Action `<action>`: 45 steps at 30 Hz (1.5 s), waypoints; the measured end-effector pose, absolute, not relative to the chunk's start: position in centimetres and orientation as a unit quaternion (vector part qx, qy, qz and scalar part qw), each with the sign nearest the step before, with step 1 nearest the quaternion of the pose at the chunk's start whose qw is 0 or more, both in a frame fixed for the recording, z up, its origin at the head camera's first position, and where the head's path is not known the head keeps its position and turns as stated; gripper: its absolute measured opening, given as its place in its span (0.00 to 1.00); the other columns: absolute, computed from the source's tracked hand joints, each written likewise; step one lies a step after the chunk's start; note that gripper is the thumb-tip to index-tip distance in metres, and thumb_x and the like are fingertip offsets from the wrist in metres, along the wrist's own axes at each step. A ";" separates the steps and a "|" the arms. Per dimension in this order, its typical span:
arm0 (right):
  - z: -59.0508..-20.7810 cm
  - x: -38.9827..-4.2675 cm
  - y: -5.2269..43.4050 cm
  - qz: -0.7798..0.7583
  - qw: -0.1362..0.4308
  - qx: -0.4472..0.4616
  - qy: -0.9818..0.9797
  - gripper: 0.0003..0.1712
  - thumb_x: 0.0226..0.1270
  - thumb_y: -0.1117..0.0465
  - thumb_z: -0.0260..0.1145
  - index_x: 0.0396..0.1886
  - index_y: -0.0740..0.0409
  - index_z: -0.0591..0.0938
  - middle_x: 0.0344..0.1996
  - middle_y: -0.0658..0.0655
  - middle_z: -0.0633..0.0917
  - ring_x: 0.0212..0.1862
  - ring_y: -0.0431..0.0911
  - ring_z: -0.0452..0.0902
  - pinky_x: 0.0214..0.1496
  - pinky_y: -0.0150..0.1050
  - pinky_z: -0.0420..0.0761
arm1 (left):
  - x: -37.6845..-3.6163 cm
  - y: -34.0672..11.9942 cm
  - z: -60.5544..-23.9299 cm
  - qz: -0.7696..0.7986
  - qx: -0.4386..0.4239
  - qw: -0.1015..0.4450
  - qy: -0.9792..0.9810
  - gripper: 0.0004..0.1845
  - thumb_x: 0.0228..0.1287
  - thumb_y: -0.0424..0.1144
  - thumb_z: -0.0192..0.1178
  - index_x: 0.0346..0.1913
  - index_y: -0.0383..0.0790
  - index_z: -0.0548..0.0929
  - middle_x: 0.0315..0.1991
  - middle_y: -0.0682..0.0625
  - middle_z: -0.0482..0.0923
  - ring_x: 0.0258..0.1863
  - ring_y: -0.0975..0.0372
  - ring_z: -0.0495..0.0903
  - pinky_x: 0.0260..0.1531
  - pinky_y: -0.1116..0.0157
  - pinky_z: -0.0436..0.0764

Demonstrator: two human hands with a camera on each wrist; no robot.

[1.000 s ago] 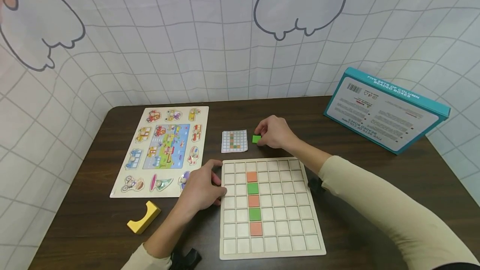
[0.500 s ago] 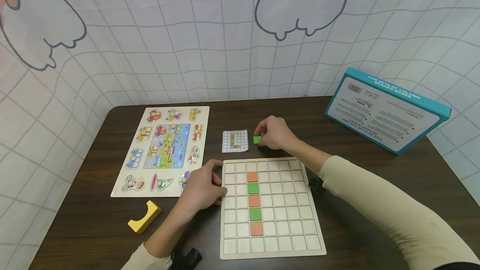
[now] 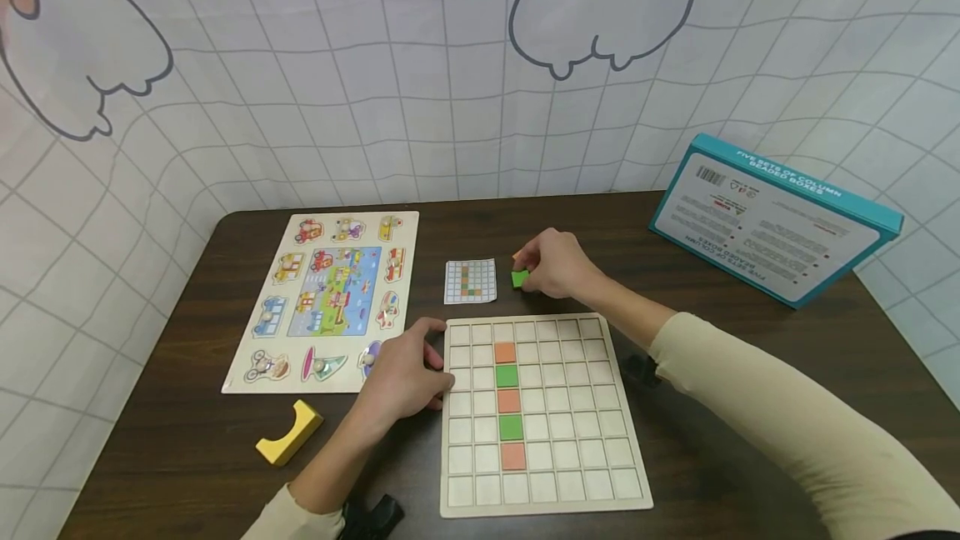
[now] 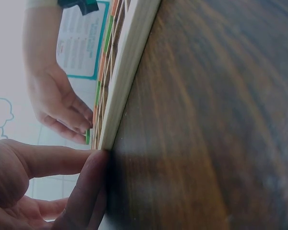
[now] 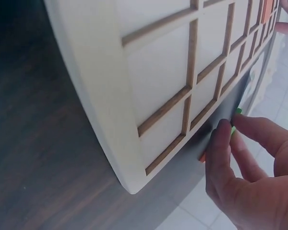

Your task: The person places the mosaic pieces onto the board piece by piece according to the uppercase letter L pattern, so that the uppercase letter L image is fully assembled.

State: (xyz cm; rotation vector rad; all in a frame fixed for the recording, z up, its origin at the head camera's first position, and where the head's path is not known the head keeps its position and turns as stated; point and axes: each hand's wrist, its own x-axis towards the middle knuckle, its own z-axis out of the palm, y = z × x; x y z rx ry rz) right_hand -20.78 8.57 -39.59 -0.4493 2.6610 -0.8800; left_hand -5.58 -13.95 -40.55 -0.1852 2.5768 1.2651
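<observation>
My right hand (image 3: 558, 263) pinches a small green square tile (image 3: 520, 279) beyond the far edge of the grid board (image 3: 577, 473). Behind its fingers a bit of an orange tile (image 3: 516, 256) shows; whether it is held or lies on the table, I cannot tell. Orange and green tiles alternate down one column of the pale board, among them a green tile (image 3: 511, 427). At the board's left edge rests my left hand (image 3: 401, 375), its thumb and fingertips touching the side. In the left wrist view those fingertips (image 4: 98, 158) meet the board's rim.
A small printed grid card (image 3: 470, 282) lies left of my right hand. On the left is a picture puzzle board (image 3: 277, 357) with a yellow arch block (image 3: 288, 434) nearer me. A teal-edged box (image 3: 772, 219) stands at the back right. A white curtain hangs behind the table.
My right hand has shifted slightly to the right with the green tile. A bit of orange tile now shows behind its fingers. My left hand stays in place.
</observation>
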 end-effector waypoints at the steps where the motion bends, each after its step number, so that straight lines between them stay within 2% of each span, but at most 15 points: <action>1: -39.6 -20.7 8.6 -0.307 0.152 -0.157 0.926 0.10 0.57 0.70 0.75 0.40 0.60 0.91 0.41 0.56 0.89 0.42 0.48 0.78 0.44 0.39 0.80 | -5.6 -13.9 -40.6 0.437 -0.064 0.132 0.887 0.35 0.56 0.25 0.71 0.69 0.37 0.74 0.34 0.44 0.77 0.16 0.60 0.83 0.17 0.65 0.84; 7: -39.5 -20.2 8.9 -0.312 0.154 -0.157 0.924 0.11 0.57 0.70 0.76 0.42 0.60 0.92 0.36 0.55 0.87 0.42 0.49 0.78 0.45 0.40 0.81 | -5.6 -14.0 -40.7 0.441 -0.063 0.132 0.885 0.35 0.56 0.25 0.71 0.68 0.37 0.74 0.34 0.44 0.77 0.16 0.60 0.83 0.18 0.64 0.84; 18: -39.3 -18.6 9.5 -0.342 0.170 -0.149 0.912 0.11 0.60 0.69 0.74 0.43 0.59 0.91 0.38 0.55 0.86 0.43 0.50 0.78 0.47 0.44 0.82 | -5.6 -14.1 -40.8 0.438 -0.063 0.132 0.887 0.35 0.56 0.25 0.71 0.69 0.38 0.74 0.34 0.44 0.77 0.16 0.60 0.83 0.17 0.65 0.83; 32: -39.6 -17.4 10.5 -0.348 0.153 -0.161 0.911 0.09 0.58 0.70 0.74 0.40 0.59 0.91 0.35 0.54 0.89 0.41 0.48 0.82 0.44 0.42 0.84 | -5.5 -14.0 -40.8 0.429 -0.062 0.129 0.892 0.35 0.56 0.25 0.72 0.68 0.37 0.75 0.33 0.45 0.77 0.15 0.60 0.82 0.16 0.65 0.83; 39: -39.3 -16.8 10.8 -0.356 0.151 -0.162 0.908 0.11 0.55 0.70 0.74 0.39 0.58 0.91 0.34 0.54 0.88 0.40 0.48 0.80 0.42 0.41 0.83 | -5.6 -14.0 -40.8 0.427 -0.063 0.132 0.892 0.35 0.56 0.26 0.72 0.68 0.37 0.74 0.33 0.45 0.77 0.15 0.61 0.82 0.17 0.65 0.82; 45: -39.1 -16.2 10.9 -0.361 0.156 -0.155 0.906 0.11 0.56 0.69 0.76 0.40 0.57 0.91 0.35 0.53 0.88 0.41 0.47 0.81 0.44 0.41 0.83 | -5.6 -14.0 -40.7 0.430 -0.064 0.130 0.891 0.35 0.56 0.25 0.72 0.68 0.38 0.75 0.34 0.45 0.77 0.16 0.60 0.82 0.17 0.65 0.83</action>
